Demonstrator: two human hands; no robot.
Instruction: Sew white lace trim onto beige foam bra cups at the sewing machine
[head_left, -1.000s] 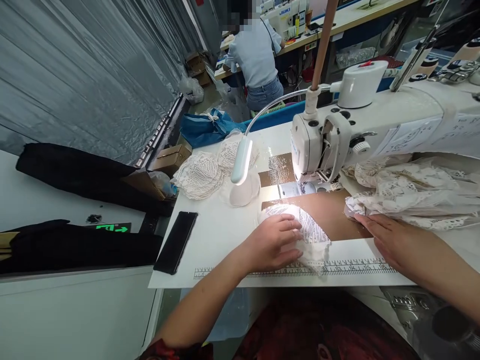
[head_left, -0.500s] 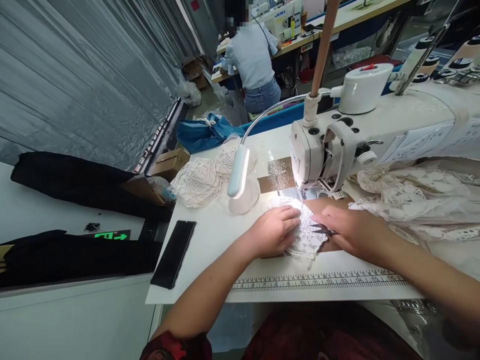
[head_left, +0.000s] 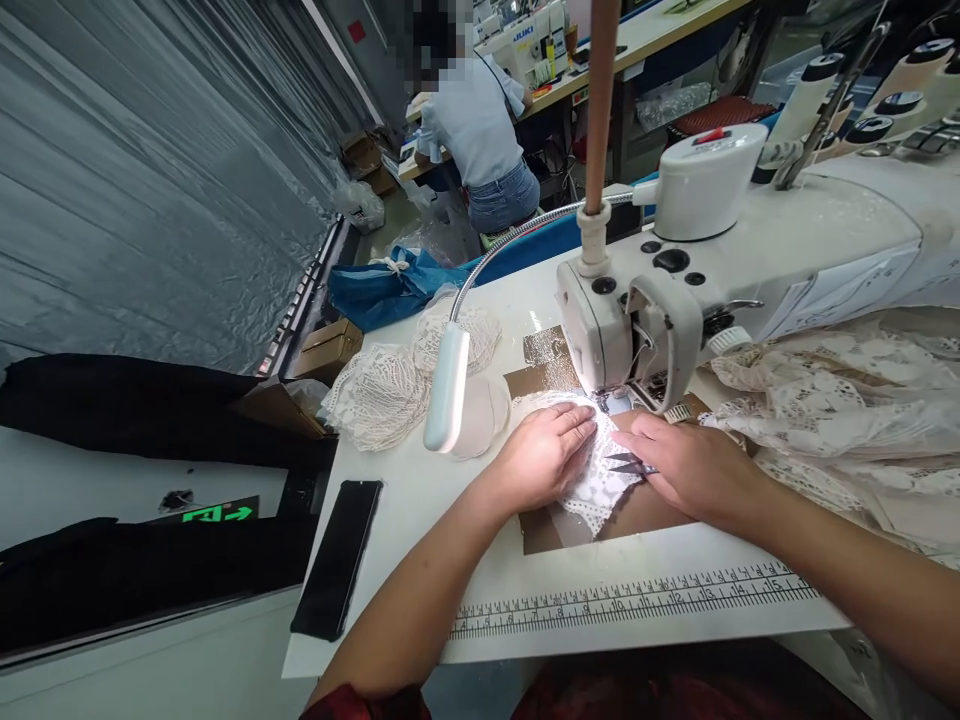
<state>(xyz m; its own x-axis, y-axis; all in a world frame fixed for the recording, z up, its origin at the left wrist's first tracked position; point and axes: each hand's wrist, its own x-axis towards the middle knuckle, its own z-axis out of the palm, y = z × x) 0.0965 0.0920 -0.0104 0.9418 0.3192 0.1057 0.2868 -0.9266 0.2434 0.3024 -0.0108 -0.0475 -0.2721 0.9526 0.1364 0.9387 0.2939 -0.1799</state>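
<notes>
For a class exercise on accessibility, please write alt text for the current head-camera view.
A left hand rests on white lace in front of a sewing machine, while the right hand holds pointed scissors at the lace. A black phone lies on the table.

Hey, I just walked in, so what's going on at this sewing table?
A person's left hand lies flat on a white lace piece at the front of the sewing machine. Their right hand holds small scissors, with the blades pointing over the lace. A lit lamp stands to the left, near more lace pieces, and a black phone lies at the table's left edge.
</notes>
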